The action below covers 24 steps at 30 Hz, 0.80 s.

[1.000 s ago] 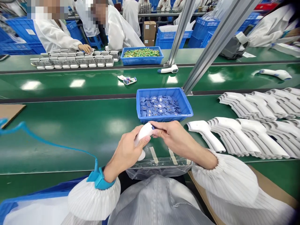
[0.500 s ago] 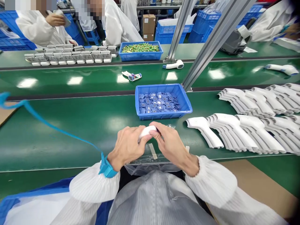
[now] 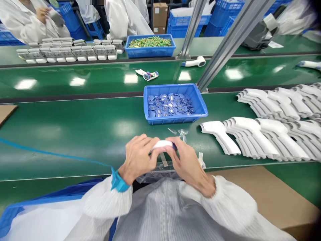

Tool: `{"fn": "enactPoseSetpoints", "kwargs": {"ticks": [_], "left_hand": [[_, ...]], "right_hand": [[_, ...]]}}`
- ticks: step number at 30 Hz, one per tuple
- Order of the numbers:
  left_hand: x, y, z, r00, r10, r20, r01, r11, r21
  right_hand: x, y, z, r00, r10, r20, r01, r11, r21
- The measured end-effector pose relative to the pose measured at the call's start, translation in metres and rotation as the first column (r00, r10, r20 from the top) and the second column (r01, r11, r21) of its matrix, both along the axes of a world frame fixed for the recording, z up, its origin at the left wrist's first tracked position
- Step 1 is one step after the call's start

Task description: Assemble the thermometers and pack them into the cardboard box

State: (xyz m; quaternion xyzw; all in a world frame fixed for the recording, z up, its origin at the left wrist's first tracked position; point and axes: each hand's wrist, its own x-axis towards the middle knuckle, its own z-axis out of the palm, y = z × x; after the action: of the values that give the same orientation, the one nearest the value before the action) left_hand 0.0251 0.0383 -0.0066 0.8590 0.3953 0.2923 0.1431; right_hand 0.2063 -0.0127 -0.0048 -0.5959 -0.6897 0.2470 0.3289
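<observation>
Between my two hands is a white plastic housing (image 3: 162, 144), held above the near edge of the green bench. My left hand (image 3: 140, 154) pinches its left end, and my right hand (image 3: 185, 160) grips the right end, where a bit of dark blue shows. Most of the housing is hidden by my fingers. Just beyond my hands stands a blue bin (image 3: 148, 121) of small blue plastic parts (image 3: 170, 106). To the right lie rows of white gun-shaped shell halves (image 3: 220, 134), nested together. A blue wrist strap (image 3: 119, 181) circles my left wrist.
A blue cord (image 3: 55, 154) runs left from the strap. Small clear plastic scraps (image 3: 183, 133) lie near my right hand. A slanted metal post (image 3: 225, 43) rises behind the bin. The belt beyond carries an opened device (image 3: 149, 76) and a white-and-blue device (image 3: 194, 62). Co-workers sit opposite.
The housing has turned in my hands, so dark blue now shows at its right end. Devices on the far belt have shifted right. My view has tilted slightly down.
</observation>
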Motion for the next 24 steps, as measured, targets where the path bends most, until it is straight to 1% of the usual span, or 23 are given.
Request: {"fn": "enactPoseSetpoints", "kwargs": {"ticks": [2, 3, 4, 5, 6, 7, 8, 9, 10, 12, 14, 16, 18, 19, 20, 21, 22, 23, 24], "left_hand": [[-0.002, 0.004, -0.002, 1.000, -0.012, 0.018, 0.012, 0.999, 0.038], [-0.002, 0.005, -0.003, 0.999, 0.000, 0.032, -0.001, 1.000, 0.021], [-0.002, 0.006, -0.004, 0.997, 0.049, 0.055, -0.048, 0.999, -0.007], [-0.001, 0.005, -0.005, 0.988, 0.134, 0.078, -0.131, 0.991, -0.031], [0.000, 0.005, -0.007, 0.965, 0.244, 0.093, -0.241, 0.970, -0.043], [0.003, 0.005, -0.010, 0.929, 0.356, 0.097, -0.354, 0.934, -0.038], [0.005, 0.006, -0.013, 0.893, 0.440, 0.098, -0.441, 0.897, -0.015], [0.008, 0.007, -0.017, 0.866, 0.488, 0.106, -0.493, 0.869, 0.030], [0.011, 0.010, -0.020, 0.856, 0.504, 0.114, -0.513, 0.854, 0.081], [0.013, 0.017, -0.025, 0.870, 0.477, 0.122, -0.491, 0.859, 0.145], [0.011, 0.023, -0.024, 0.894, 0.437, 0.101, -0.447, 0.886, 0.123], [0.004, 0.022, -0.018, 0.907, 0.416, 0.062, -0.417, 0.909, -0.009], [-0.007, 0.012, -0.012, 0.923, 0.376, 0.086, -0.360, 0.920, -0.154], [-0.013, 0.004, -0.012, 0.930, 0.346, 0.123, -0.318, 0.926, -0.201], [-0.018, -0.004, -0.013, 0.932, 0.318, 0.173, -0.276, 0.934, -0.226], [-0.021, -0.013, -0.015, 0.925, 0.298, 0.236, -0.244, 0.942, -0.231], [-0.023, -0.020, -0.019, 0.903, 0.298, 0.311, -0.235, 0.946, -0.225], [-0.023, -0.025, -0.022, 0.858, 0.330, 0.393, -0.254, 0.939, -0.233], [-0.021, -0.027, -0.025, 0.779, 0.396, 0.485, -0.300, 0.916, -0.266]], "right_hand": [[-0.002, -0.003, -0.008, 0.997, -0.061, -0.040, 0.060, 0.998, -0.035], [-0.002, -0.005, -0.011, 0.995, -0.082, -0.060, 0.079, 0.996, -0.048], [-0.003, -0.007, -0.013, 0.992, -0.100, -0.072, 0.096, 0.994, -0.055], [-0.004, -0.009, -0.015, 0.991, -0.107, -0.076, 0.104, 0.994, -0.045], [-0.005, -0.011, -0.016, 0.992, -0.101, -0.074, 0.100, 0.995, -0.020], [-0.007, -0.014, -0.017, 0.994, -0.086, -0.066, 0.087, 0.996, 0.013], [-0.010, -0.016, -0.017, 0.996, -0.077, -0.052, 0.080, 0.996, 0.050], [-0.013, -0.018, -0.017, 0.996, -0.082, -0.036, 0.085, 0.992, 0.090], [-0.017, -0.020, -0.017, 0.995, -0.101, -0.020, 0.103, 0.987, 0.125], [-0.024, -0.022, -0.016, 0.987, -0.161, -0.001, 0.159, 0.975, 0.155], [-0.028, -0.023, -0.013, 0.983, -0.186, -0.008, 0.185, 0.975, 0.126], [-0.026, -0.022, -0.010, 0.986, -0.162, -0.040, 0.163, 0.986, 0.019], [-0.020, -0.018, -0.010, 0.976, -0.196, -0.093, 0.180, 0.972, -0.154], [-0.016, -0.015, -0.011, 0.965, -0.232, -0.125, 0.194, 0.945, -0.263], [-0.012, -0.012, -0.013, 0.948, -0.274, -0.161, 0.197, 0.905, -0.378], [-0.009, -0.009, -0.015, 0.929, -0.312, -0.200, 0.181, 0.853, -0.489], [-0.006, -0.006, -0.017, 0.912, -0.336, -0.234, 0.145, 0.799, -0.583], [-0.005, -0.003, -0.018, 0.906, -0.336, -0.256, 0.096, 0.754, -0.650], [-0.006, -0.001, -0.018, 0.915, -0.310, -0.258, 0.052, 0.726, -0.686]]}}
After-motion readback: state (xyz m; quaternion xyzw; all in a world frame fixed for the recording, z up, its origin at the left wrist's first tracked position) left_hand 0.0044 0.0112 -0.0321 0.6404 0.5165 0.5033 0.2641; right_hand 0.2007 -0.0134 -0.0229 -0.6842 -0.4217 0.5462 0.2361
